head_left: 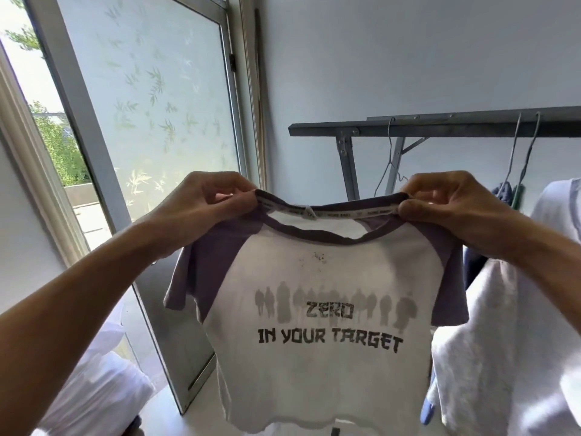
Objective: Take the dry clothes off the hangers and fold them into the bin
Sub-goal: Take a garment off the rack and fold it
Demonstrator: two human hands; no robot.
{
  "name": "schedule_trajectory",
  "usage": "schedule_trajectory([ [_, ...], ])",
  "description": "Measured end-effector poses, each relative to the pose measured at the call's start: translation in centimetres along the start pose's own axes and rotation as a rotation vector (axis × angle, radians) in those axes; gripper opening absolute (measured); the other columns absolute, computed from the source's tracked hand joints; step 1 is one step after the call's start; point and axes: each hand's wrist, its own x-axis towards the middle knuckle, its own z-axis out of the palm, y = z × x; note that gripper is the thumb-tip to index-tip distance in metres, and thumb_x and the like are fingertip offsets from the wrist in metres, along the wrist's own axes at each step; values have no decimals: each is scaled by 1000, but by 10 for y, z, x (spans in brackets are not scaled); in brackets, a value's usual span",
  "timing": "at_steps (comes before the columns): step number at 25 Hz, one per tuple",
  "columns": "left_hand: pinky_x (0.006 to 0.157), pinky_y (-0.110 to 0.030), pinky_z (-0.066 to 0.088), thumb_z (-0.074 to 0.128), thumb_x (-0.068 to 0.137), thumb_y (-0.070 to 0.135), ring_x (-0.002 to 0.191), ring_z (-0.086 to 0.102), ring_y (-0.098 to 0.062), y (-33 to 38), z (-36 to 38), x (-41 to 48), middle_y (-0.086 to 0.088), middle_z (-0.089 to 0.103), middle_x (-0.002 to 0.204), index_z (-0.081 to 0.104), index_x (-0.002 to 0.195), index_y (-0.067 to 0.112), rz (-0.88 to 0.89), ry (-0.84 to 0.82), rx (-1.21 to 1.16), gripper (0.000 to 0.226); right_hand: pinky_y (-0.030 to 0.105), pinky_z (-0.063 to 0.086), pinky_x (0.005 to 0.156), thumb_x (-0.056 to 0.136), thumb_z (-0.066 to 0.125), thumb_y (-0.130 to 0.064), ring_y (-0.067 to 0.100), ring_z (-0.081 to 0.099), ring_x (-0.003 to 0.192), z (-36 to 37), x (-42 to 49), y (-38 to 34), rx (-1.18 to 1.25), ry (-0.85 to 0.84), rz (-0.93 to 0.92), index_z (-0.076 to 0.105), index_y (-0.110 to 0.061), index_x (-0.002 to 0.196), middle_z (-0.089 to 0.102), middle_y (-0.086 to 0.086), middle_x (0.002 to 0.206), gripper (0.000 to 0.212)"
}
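Hands apart, the left hand (213, 202) and right hand (449, 206) each pinch one end of the neckline of the white-and-purple T-shirt (314, 357), which hangs free of any hanger in front of the clothes rack (440, 123). Gripped only at the collar edge, it would probably sag or drop if either pinch loosens; the right forearm could also drag the neighbouring white garment (503, 325).
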Motion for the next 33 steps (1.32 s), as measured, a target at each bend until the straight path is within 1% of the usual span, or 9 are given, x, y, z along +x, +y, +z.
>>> schedule_trajectory([
  [5, 61, -14, 48, 59, 90, 31, 65, 60, -4, 2, 10, 2, 8, 67, 69, 69, 72, 24, 53, 181, -65, 22, 18, 50, 69, 73, 75, -43, 13, 61, 74, 1, 1, -3, 107, 48, -58, 69, -16, 68, 63, 10, 78, 28],
  [9, 68, -28, 42, 56, 87, 37, 69, 52, -8, -23, 27, -3, 1, 58, 68, 64, 71, 12, -76, 81, 33, 30, 20, 34, 51, 78, 61, -31, 3, 42, 52, 22, -2, 19, -40, 100, 86, 52, -11, 66, 49, -8, 55, 25],
  [11, 75, -35, 43, 58, 90, 37, 75, 54, -17, -32, 27, -4, -7, 61, 75, 66, 77, 9, -95, 76, -1, 33, 17, 36, 50, 77, 63, -36, 5, 45, 53, 24, -2, 25, 22, 120, 87, 54, -18, 63, 52, -7, 55, 24],
  [14, 59, -23, 39, 59, 93, 40, 65, 45, -14, -28, 26, -6, -5, 52, 69, 61, 73, 16, -97, 140, -174, 32, 16, 41, 42, 78, 62, -38, 7, 53, 47, 24, -3, 14, 107, 165, 76, 54, -17, 69, 61, -2, 58, 24],
  [19, 51, -18, 43, 50, 88, 38, 62, 52, -14, -17, 29, -5, -13, 58, 74, 57, 81, 2, -36, 184, -17, 37, 19, 50, 53, 81, 69, -44, 16, 62, 60, 14, -3, 7, 64, 66, 19, 59, -15, 74, 70, 11, 72, 32],
  [25, 60, -20, 56, 48, 91, 25, 66, 66, -14, -21, 23, -15, -11, 70, 79, 64, 91, 0, -245, -47, -372, 29, 20, 53, 59, 56, 86, -56, 16, 66, 68, 2, -11, 9, 133, -187, 174, 72, -10, 82, 72, 13, 80, 55],
  [27, 60, -21, 57, 48, 90, 24, 67, 68, -15, -25, 27, -19, -12, 71, 82, 64, 94, -1, -279, -67, -425, 30, 20, 52, 57, 64, 85, -41, 16, 65, 65, 2, -15, 8, 119, -256, 234, 74, -10, 79, 71, 12, 75, 36],
  [30, 60, -22, 58, 52, 88, 25, 71, 71, -16, -34, 29, -27, -13, 74, 87, 74, 94, 3, -342, -105, -591, 32, 15, 49, 53, 74, 68, -16, 8, 61, 58, 14, -18, 13, 198, -105, 244, 69, -12, 64, 67, 4, 64, 11],
  [33, 68, -26, 58, 75, 81, 20, 82, 71, -21, -47, 23, -35, -17, 71, 97, 69, 103, 1, -349, -292, -673, 30, 17, 53, 60, 77, 68, -23, 15, 62, 68, 28, -20, 30, 286, 17, 264, 68, -7, 76, 68, 10, 77, 16],
])
